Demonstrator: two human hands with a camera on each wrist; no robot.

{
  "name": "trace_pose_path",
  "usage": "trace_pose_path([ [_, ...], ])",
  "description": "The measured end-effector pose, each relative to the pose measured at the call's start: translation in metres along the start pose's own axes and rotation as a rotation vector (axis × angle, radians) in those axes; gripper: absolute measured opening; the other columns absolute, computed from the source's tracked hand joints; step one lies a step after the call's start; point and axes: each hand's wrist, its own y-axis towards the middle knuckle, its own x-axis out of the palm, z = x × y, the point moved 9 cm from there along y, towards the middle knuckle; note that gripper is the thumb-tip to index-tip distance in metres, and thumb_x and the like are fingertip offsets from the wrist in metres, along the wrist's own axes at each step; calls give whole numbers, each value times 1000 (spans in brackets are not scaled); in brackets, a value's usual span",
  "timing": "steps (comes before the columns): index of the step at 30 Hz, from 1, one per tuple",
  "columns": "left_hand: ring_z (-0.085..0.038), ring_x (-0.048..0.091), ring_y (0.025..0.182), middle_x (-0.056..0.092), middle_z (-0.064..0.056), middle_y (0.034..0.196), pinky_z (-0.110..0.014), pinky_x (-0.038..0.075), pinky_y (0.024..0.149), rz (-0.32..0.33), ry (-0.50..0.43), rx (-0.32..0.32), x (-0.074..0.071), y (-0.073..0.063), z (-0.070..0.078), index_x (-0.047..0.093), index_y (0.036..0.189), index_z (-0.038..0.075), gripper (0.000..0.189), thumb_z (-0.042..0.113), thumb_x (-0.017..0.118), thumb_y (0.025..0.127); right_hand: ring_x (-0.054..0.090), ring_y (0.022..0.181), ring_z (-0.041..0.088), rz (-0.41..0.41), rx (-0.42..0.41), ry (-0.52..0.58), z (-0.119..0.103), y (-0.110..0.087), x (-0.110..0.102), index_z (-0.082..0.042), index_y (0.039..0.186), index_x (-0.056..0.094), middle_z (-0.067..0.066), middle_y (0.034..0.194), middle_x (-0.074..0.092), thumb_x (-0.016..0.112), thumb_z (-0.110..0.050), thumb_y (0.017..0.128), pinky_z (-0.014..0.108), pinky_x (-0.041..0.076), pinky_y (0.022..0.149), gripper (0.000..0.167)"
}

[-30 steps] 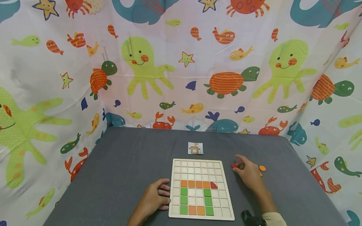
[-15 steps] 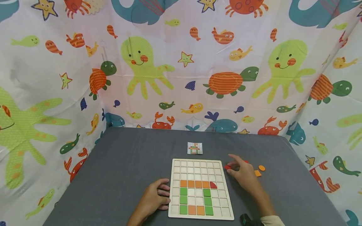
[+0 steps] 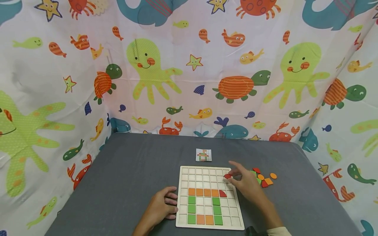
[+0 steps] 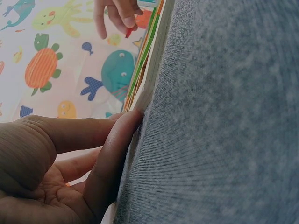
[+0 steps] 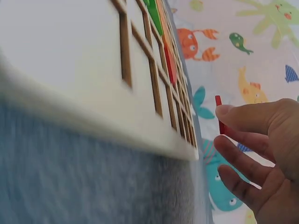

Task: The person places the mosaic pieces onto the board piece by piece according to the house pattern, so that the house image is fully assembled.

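Observation:
In the head view a pale gridded board [image 3: 183, 196] lies on the table, holding several green, orange and salmon squares and one red quarter-round piece [image 3: 222, 193]. My right hand [image 3: 246, 182] pinches another red piece [image 3: 227, 176] between thumb and fingers over the board's upper right edge. The right wrist view shows this red piece [image 5: 220, 115] edge-on, raised off the board, with the other fingers loosely bent. At the board's left edge, my left hand [image 3: 160, 205] rests with relaxed fingers touching the rim. Its fingertips [image 4: 133, 121] meet that edge in the left wrist view.
A small picture card [image 3: 203, 155] lies behind the board. Right of it, loose red, green and orange pieces [image 3: 264, 184] form a small pile, partly hidden by the right hand. A sea-animal printed curtain [image 3: 189, 82] surrounds the grey table [image 3: 133, 164].
My right hand has moved left with the red piece, from beside the pile to over the board's right edge. More of the loose pile now shows. The left hand stays put.

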Motion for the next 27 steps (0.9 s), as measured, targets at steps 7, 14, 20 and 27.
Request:
trace_pose_path([
  [7, -23, 69, 96, 65, -15, 116, -42, 66, 60, 3, -4, 1, 0, -1, 1, 55, 146, -3, 76, -17, 80, 76, 72, 93, 20, -53, -39, 40, -20, -1, 14, -15, 149, 58, -3, 105, 77, 86, -3, 87, 29, 58, 74, 69],
  [14, -22, 68, 96, 65, -15, 117, -42, 66, 61, 1, -12, 1, -1, -1, 0, 54, 147, -4, 76, -17, 80, 76, 69, 86, 19, -98, -120, 93, -42, -2, 29, -12, 148, 59, -1, 104, 77, 84, 1, 87, 25, 58, 71, 67],
  [20, -23, 69, 96, 65, -15, 116, -42, 66, 61, -1, -3, 5, 0, -1, -1, 55, 146, -4, 76, -17, 80, 76, 68, 86, 17, -158, -82, 118, -54, -1, 45, -17, 149, 60, -4, 105, 77, 84, -3, 88, 24, 59, 73, 67],
  [27, -23, 69, 96, 65, -15, 116, -42, 66, 61, 0, 1, -1, 0, 0, 0, 56, 146, -3, 76, -17, 80, 76, 66, 80, 15, -224, -98, 161, -74, 0, 62, -16, 148, 60, -2, 104, 77, 78, 0, 90, 24, 56, 69, 63],
])
